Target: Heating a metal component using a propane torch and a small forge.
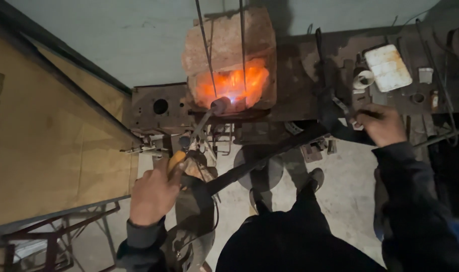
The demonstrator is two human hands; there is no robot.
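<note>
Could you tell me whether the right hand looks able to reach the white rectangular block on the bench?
Probably yes: the right hand rests on the bench just below the white rectangular block, with only small clutter between.

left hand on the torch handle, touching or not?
Touching. The head view shows the left hand wrapped around the yellow torch handle, fingers closed over it with no gap, the nozzle aimed into the glowing brick forge.

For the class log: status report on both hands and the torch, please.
Left hand grips torch handle; nozzle flaming into brick forge. Right hand holds dark tool on workbench. Two rods sit in flame.
</note>
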